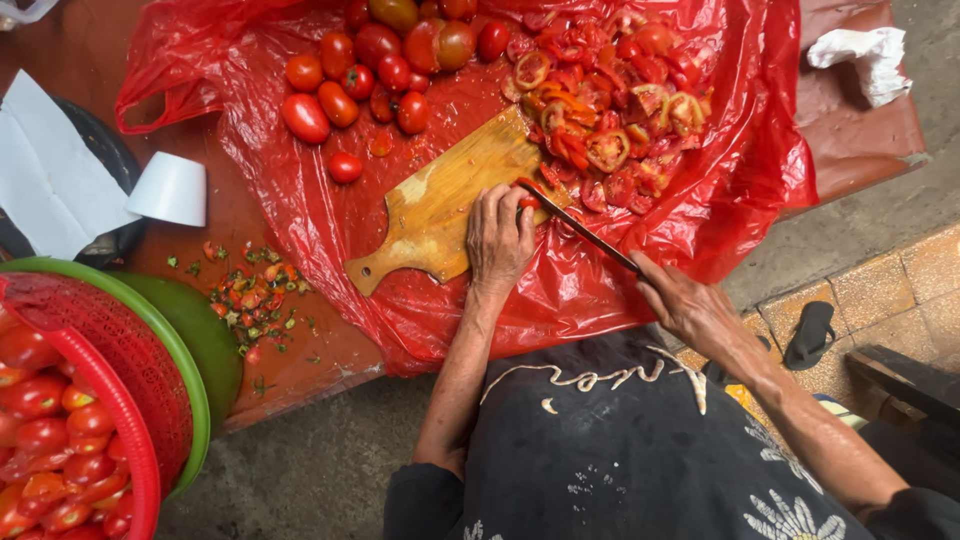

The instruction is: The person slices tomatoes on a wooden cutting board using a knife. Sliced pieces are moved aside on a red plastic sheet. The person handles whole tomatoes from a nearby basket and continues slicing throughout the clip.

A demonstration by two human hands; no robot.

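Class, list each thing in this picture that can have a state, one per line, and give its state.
Left hand: pressing a tomato piece on the board.
Right hand: gripping the knife.
Knife: blade down, cutting.
Board: lying flat on the red plastic.
Whole tomatoes: uncut.
Cut tomatoes: sliced, heaped.
White cup: tipped over.
Red basket: full of tomatoes.

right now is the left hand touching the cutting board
Touching: the head view shows the left hand lying flat on the wooden cutting board, fingers pinning a tomato piece.
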